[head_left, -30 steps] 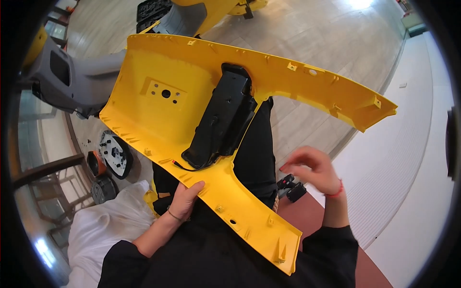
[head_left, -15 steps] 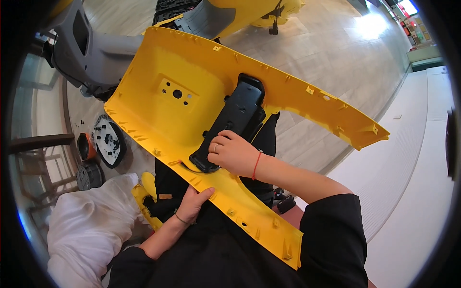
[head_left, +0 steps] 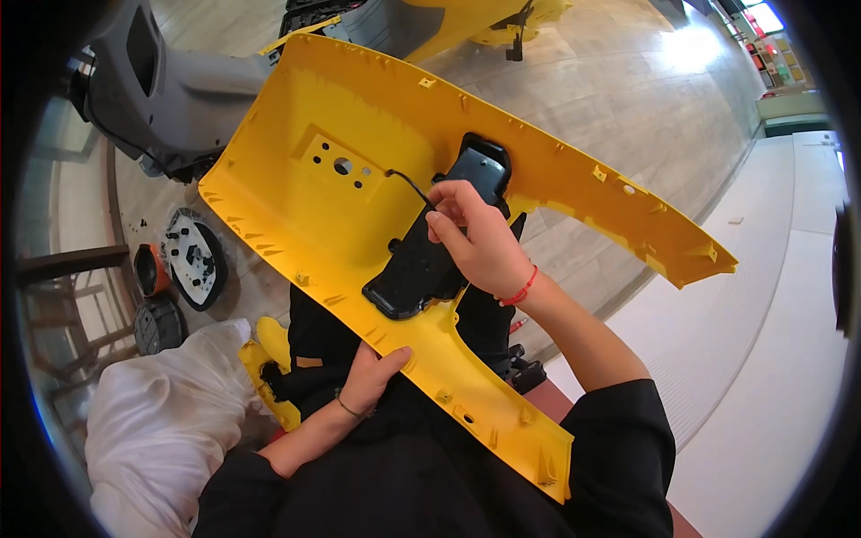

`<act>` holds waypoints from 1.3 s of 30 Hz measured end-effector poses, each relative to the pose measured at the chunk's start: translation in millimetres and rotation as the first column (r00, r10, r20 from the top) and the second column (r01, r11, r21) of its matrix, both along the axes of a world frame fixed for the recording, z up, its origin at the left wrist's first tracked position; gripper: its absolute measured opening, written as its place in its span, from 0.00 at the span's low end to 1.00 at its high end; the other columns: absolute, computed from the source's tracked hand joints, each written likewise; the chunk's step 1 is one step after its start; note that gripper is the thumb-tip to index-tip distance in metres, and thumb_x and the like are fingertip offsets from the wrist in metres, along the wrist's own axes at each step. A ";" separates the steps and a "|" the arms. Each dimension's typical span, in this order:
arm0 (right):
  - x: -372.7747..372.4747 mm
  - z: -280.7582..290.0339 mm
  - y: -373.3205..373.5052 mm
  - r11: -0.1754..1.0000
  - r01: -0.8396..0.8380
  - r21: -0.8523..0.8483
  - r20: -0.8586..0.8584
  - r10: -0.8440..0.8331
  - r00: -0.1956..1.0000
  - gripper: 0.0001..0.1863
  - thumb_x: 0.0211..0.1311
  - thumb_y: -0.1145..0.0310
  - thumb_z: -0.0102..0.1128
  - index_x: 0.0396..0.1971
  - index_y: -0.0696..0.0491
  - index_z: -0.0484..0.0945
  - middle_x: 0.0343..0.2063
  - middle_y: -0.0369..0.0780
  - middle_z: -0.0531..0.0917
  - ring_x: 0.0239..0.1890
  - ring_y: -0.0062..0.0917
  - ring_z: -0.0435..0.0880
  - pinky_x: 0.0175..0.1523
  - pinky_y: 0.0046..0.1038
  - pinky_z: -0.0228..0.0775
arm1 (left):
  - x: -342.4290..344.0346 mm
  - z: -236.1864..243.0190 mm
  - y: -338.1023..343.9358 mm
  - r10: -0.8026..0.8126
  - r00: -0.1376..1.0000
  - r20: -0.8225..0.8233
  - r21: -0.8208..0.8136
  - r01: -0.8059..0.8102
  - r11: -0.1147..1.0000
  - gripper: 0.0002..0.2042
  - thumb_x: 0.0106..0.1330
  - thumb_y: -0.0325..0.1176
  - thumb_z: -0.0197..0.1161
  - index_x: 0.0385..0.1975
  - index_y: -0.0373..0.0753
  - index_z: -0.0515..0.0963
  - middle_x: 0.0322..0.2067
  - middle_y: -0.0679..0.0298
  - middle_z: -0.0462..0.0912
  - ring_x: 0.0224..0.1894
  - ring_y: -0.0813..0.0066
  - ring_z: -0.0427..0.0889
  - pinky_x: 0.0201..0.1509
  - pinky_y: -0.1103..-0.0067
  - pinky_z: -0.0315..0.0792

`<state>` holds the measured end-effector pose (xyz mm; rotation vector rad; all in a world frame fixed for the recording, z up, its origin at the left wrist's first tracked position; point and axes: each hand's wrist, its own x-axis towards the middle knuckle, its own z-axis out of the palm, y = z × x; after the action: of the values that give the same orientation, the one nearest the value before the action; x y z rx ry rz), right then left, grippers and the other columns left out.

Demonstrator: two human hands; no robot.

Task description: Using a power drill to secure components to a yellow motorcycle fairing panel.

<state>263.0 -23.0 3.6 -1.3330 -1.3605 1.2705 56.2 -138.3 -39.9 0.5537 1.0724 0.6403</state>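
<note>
A large yellow plastic body panel (head_left: 269, 202) lies inner side up across my lap. My left hand (head_left: 368, 381) is closed on its near edge, thumb on top and fingers out of sight underneath. Fitted into the panel's opening is a long black plastic housing (head_left: 408, 280). Above it, my right hand (head_left: 480, 238) pinches a short black cable (head_left: 410, 183) between thumb and fingers. The cable's free end points left, toward a recess with several round holes (head_left: 343, 167) in the panel.
At the upper left stands a grey scooter body part (head_left: 193, 90). Yellow scooter bodywork (head_left: 448, 27) is beyond the panel. On the floor at left are a black-rimmed white part (head_left: 193, 260), a round dark part (head_left: 160, 325) and white cloth (head_left: 170, 412).
My right hand has moved up and away from the housing's near end, and the cable, which lay by that end, is now lifted in its fingers. My left hand keeps its hold on the panel.
</note>
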 end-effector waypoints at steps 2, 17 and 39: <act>-3.2 5.3 4.4 0.993 -0.047 0.113 0.279 0.014 0.960 0.11 0.57 0.78 0.49 0.41 0.60 0.69 0.27 0.44 0.78 0.31 0.31 0.79 0.39 0.24 0.70 | -1.7 -1.2 1.2 -0.005 1.000 0.006 -0.002 0.005 1.000 0.23 0.57 0.28 0.60 0.53 0.33 0.62 0.48 0.61 0.73 0.50 0.72 0.72 0.56 0.77 0.64; -49.5 -43.5 16.6 0.430 -0.850 -0.305 0.886 0.456 -0.087 0.32 0.33 0.59 0.68 0.46 0.51 0.73 0.46 0.39 0.75 0.52 0.30 0.70 0.61 0.38 0.51 | -9.2 -5.2 6.0 -0.043 0.998 0.055 0.027 0.042 0.999 0.20 0.59 0.26 0.58 0.51 0.33 0.64 0.46 0.63 0.73 0.48 0.76 0.72 0.54 0.79 0.66; 64.7 16.6 -4.3 0.890 -0.455 0.022 0.791 0.263 0.552 0.32 0.33 0.63 0.66 0.46 0.54 0.72 0.41 0.45 0.76 0.48 0.39 0.73 0.55 0.34 0.61 | 8.9 46.5 49.9 -0.363 0.896 0.257 0.244 0.304 0.921 0.29 0.62 0.28 0.55 0.62 0.36 0.51 0.62 0.57 0.56 0.55 0.71 0.69 0.55 0.77 0.65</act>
<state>327.7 -27.3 20.3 -1.5522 -2.4282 0.7135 65.1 -88.4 6.6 0.7699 0.6107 0.5064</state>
